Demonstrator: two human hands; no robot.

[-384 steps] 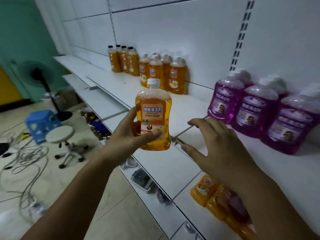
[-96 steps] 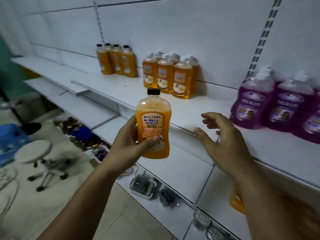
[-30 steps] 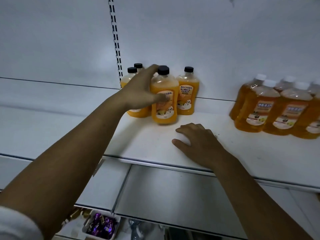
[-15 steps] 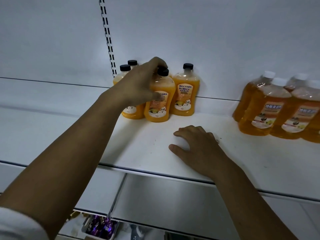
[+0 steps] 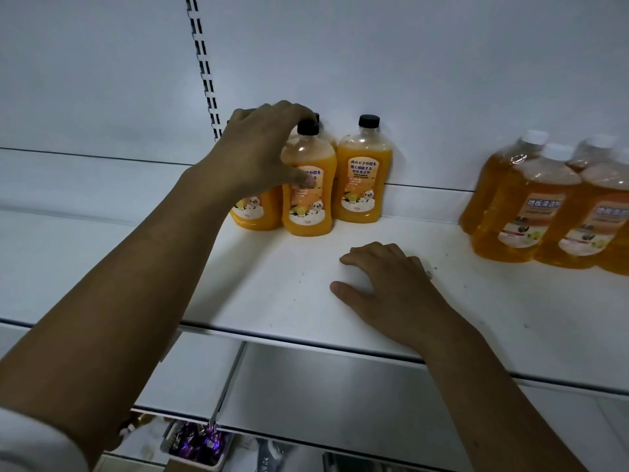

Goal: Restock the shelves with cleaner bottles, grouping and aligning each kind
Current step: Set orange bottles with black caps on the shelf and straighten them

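Left hand [image 5: 258, 155] is clamped on the black-cap bottle [image 5: 308, 199], fingers over cap and shoulder, thumb on the label. The bottle stands upright toward the back edge of the shelf [image 5: 272, 294], tight beside the left neighbour [image 5: 255, 209]. Another cap shows just behind it, so little room to push back. The right neighbour [image 5: 364, 185] is against the back wall. Right hand [image 5: 384, 287] rests near the front edge, fingers loosely curled, holding nothing.

Bottle looks full: probably hefty, rigid, slick label. Grip the waist, not the cap. White-cap bottles [image 5: 520, 212] sit toward the right end, well apart.
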